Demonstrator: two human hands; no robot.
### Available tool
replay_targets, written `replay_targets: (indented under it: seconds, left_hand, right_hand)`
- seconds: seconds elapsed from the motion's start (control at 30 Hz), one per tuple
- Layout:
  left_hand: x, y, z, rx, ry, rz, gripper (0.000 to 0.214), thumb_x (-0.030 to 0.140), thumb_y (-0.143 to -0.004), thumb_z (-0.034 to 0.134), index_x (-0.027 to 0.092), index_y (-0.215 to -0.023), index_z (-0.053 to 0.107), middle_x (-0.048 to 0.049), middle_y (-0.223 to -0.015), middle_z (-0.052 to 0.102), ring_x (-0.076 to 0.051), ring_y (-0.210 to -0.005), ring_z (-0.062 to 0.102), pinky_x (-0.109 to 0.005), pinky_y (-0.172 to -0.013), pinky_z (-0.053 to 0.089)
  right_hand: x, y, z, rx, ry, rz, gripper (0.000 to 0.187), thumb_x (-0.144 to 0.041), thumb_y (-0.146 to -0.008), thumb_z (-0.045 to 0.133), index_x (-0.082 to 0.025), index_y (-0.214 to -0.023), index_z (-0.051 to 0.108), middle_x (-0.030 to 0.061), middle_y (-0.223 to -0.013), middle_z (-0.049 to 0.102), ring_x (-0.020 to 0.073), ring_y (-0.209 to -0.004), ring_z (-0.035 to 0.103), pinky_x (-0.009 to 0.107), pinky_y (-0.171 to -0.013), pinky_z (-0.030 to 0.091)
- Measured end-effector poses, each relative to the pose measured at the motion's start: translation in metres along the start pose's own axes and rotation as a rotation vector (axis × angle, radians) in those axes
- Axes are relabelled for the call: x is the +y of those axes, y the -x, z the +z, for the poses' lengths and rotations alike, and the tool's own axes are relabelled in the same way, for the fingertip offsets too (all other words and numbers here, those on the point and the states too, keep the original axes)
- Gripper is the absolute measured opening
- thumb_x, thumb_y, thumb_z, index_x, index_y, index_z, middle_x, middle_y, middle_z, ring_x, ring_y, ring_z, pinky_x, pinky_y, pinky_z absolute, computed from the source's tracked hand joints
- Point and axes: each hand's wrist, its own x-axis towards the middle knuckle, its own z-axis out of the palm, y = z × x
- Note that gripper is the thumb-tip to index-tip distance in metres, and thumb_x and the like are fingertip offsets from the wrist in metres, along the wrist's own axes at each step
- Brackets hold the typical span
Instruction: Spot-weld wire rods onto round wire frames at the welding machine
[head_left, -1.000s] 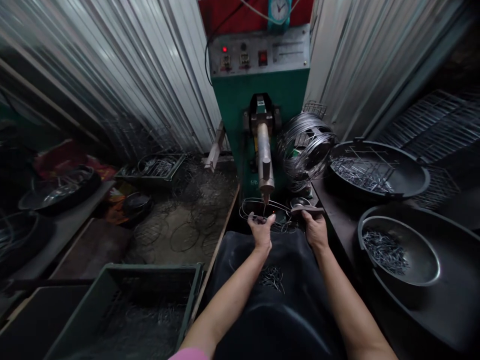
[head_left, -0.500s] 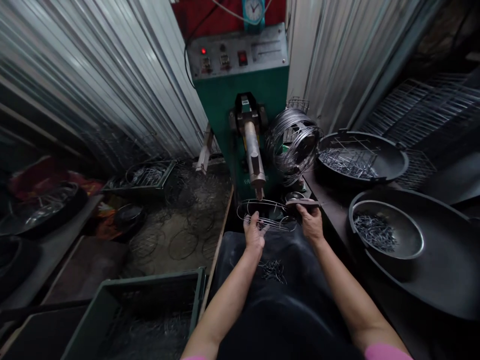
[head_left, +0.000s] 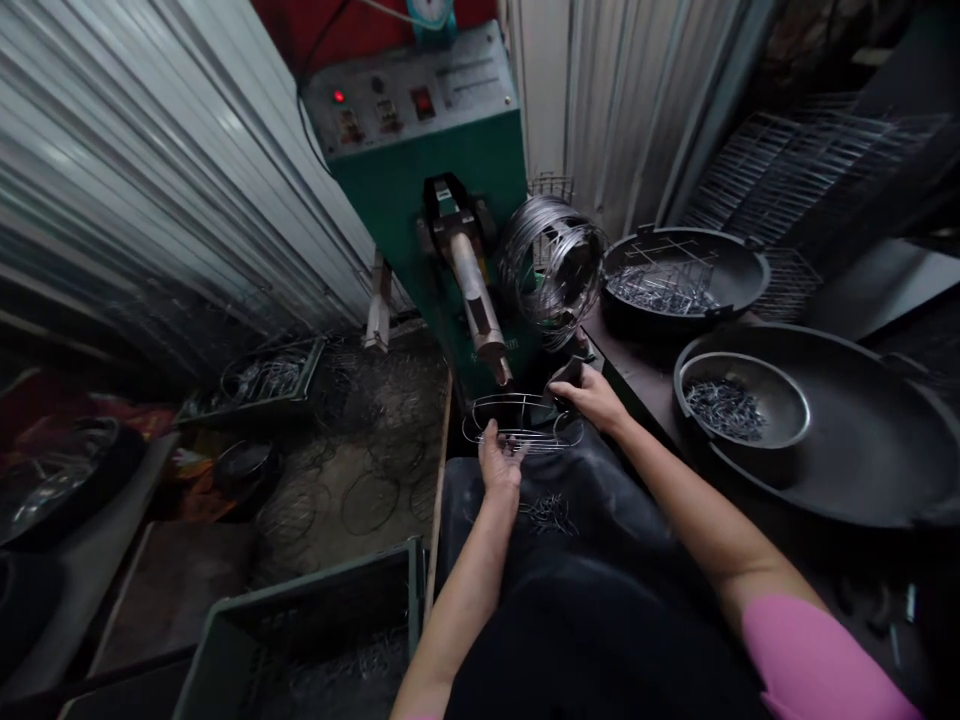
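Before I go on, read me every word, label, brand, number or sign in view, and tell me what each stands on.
No text is legible.
Pale marks low on the green machine: too blurred.
Markings on the control panel: too small and blurred.
Clock: cut off by the top edge, numerals too small.
Wire frame in the left hand: no lettering visible.

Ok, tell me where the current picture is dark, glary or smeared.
Head view: dim overall, the green crate shadowed inside; pale sheen on the corrugated wall; edges look stretched and soft, as at the wire racks, while the wire frame in the left hand reads clearer.
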Motion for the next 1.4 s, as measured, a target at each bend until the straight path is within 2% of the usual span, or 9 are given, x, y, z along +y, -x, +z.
replay_targets:
  seconds: [0.2, 0.3, 0.53, 0.8, 0.9, 1.1, 1.27, 1.4]
  left_hand:
    - [0.006, -0.003, -0.002, 0.005, -0.05, -0.053, 0.032, 0.045, -0.069, 0.063, 0.026, -0.092, 0.049, 0.0031, -0.076, 0.042, -0.01, -0.066, 0.049, -0.049, -0.08, 0.049]
    - [0.008, -0.002, -0.002, 0.012, -0.035, -0.06, 0.031, 0.044, -0.071, 0.062, 0.025, -0.092, 0.048, 0.003, -0.076, 0.042, -0.01, -0.066, 0.049, -0.051, -0.081, 0.049]
    - [0.01, 0.004, 0.001, 0.0, 0.061, -0.064, 0.028, 0.042, -0.073, 0.061, 0.023, -0.089, 0.049, 0.002, -0.076, 0.044, -0.01, -0.065, 0.05, -0.052, -0.082, 0.048]
    - [0.005, -0.009, 0.001, -0.034, 0.101, 0.075, 0.034, 0.042, -0.065, 0.07, 0.023, -0.085, 0.051, 0.0025, -0.075, 0.045, -0.011, -0.067, 0.05, -0.047, -0.079, 0.049]
    - [0.003, -0.015, 0.001, -0.054, 0.137, 0.076, 0.038, 0.044, -0.062, 0.072, 0.022, -0.085, 0.051, 0.0032, -0.073, 0.045, -0.011, -0.068, 0.051, -0.046, -0.079, 0.049]
    - [0.0, -0.021, 0.003, -0.069, 0.193, 0.103, 0.048, 0.04, -0.056, 0.077, 0.022, -0.09, 0.048, 0.0035, -0.076, 0.047, -0.01, -0.067, 0.051, -0.046, -0.076, 0.05]
    - [0.003, -0.019, 0.002, -0.047, 0.193, 0.173, 0.052, 0.034, -0.056, 0.077, 0.026, -0.098, 0.046, 0.0036, -0.081, 0.05, -0.009, -0.068, 0.049, -0.039, -0.074, 0.05]
    - [0.003, -0.02, 0.002, -0.088, 0.2, 0.156, 0.053, 0.033, -0.054, 0.077, 0.026, -0.096, 0.046, 0.0043, -0.079, 0.05, -0.009, -0.069, 0.049, -0.04, -0.075, 0.049]
  right_hand:
    - [-0.003, -0.007, 0.003, -0.186, -0.093, -0.002, 0.021, -0.032, -0.058, 0.074, -0.018, -0.07, 0.064, -0.0014, -0.069, 0.066, 0.0151, -0.067, 0.06, 0.031, -0.072, 0.049]
    - [-0.003, -0.007, 0.005, -0.201, -0.103, 0.003, 0.02, -0.031, -0.058, 0.074, -0.018, -0.07, 0.064, -0.0017, -0.067, 0.066, 0.0147, -0.065, 0.06, 0.03, -0.069, 0.049]
    - [-0.003, -0.001, 0.005, -0.244, -0.051, -0.079, 0.022, -0.033, -0.06, 0.074, -0.019, -0.076, 0.065, 0.0002, -0.075, 0.068, 0.0165, -0.074, 0.062, 0.032, -0.077, 0.048]
    - [-0.003, 0.006, 0.014, -0.106, 0.084, -0.137, 0.018, -0.036, -0.064, 0.071, -0.023, -0.076, 0.067, 0.0005, -0.074, 0.066, 0.0184, -0.073, 0.06, 0.033, -0.074, 0.047]
    - [0.001, 0.006, 0.014, -0.103, 0.131, -0.153, 0.018, -0.037, -0.066, 0.071, -0.024, -0.078, 0.067, 0.0011, -0.076, 0.067, 0.019, -0.072, 0.06, 0.034, -0.074, 0.047]
    - [0.012, 0.001, 0.012, -0.041, 0.33, -0.293, 0.016, -0.035, -0.069, 0.069, -0.025, -0.082, 0.067, 0.0032, -0.083, 0.067, 0.0226, -0.082, 0.06, 0.038, -0.081, 0.045]
    - [0.019, 0.003, 0.01, -0.07, 0.332, -0.241, 0.019, -0.038, -0.069, 0.068, -0.024, -0.082, 0.065, 0.003, -0.08, 0.066, 0.0218, -0.077, 0.06, 0.037, -0.076, 0.046]
    - [0.017, 0.0, 0.01, -0.083, 0.25, -0.178, 0.024, -0.04, -0.066, 0.071, -0.022, -0.08, 0.065, 0.0024, -0.08, 0.066, 0.0202, -0.077, 0.059, 0.036, -0.076, 0.046]
